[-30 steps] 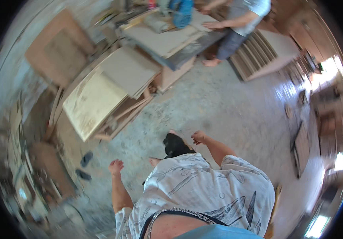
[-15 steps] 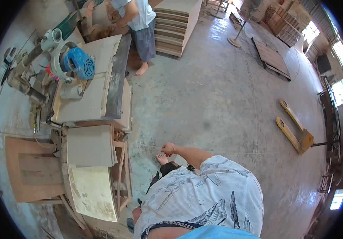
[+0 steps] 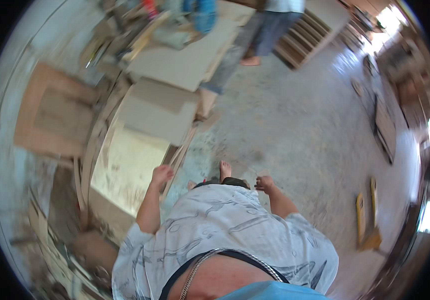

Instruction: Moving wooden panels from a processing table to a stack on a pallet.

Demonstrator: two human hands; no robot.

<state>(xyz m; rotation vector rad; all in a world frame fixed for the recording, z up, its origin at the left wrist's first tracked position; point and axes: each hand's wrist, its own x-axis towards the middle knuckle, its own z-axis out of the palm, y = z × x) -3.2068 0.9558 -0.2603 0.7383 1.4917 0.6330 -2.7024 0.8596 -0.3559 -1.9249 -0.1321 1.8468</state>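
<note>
I stand on a grey concrete workshop floor [image 3: 295, 130], with my bare foot [image 3: 225, 169] showing ahead of my patterned shirt. My left hand [image 3: 162, 174] is loosely curled and holds nothing; it hangs right beside the edge of a stack of pale wooden boards [image 3: 132, 165]. My right hand [image 3: 264, 183] is also curled and empty, out over the bare floor. The picture is blurred by motion.
Stacked panels [image 3: 157, 112] and a worktable with tools [image 3: 190, 55] run along my left. Another person [image 3: 260, 35] stands barefoot at the far end by slatted wooden frames [image 3: 310, 35]. Wooden pieces [image 3: 367, 215] and a flat board [image 3: 385, 130] lie on the floor at right.
The view has swung round quickly between frames. My left hand now shows, close to the board stack. The other person stays at the far end of the bench.
</note>
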